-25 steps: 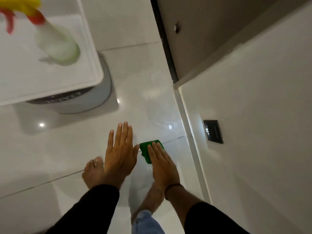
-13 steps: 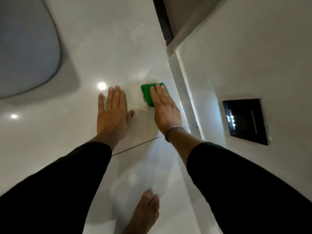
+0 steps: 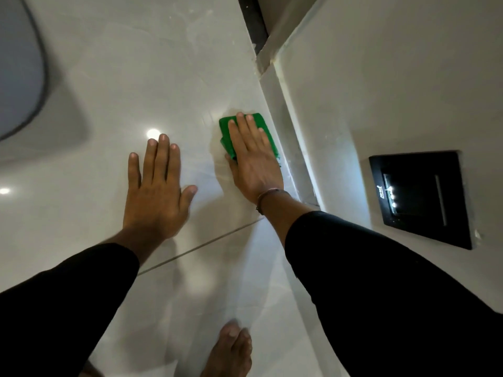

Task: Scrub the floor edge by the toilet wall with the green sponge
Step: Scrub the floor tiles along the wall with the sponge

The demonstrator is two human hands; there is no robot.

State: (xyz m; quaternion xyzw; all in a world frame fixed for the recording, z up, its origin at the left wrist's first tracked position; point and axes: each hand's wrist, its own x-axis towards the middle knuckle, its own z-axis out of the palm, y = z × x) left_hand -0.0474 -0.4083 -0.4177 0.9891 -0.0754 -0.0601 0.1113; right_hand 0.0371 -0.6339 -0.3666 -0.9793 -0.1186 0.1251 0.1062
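The green sponge lies flat on the glossy white floor tile, close against the pale skirting at the foot of the wall. My right hand presses down on the sponge with fingers stretched over it; only the sponge's far and side edges show. My left hand rests flat on the floor to the left of it, fingers spread, holding nothing. Both arms wear black sleeves.
The white wall on the right carries a black flush plate. A toilet's rounded grey base fills the upper left. A dark door gap runs at the top. My bare foot stands on the tile below.
The view has dropped closer to the floor and forward. My right hand has slid the sponge along the floor toward the skirting; my left hand has planted flat beside it.
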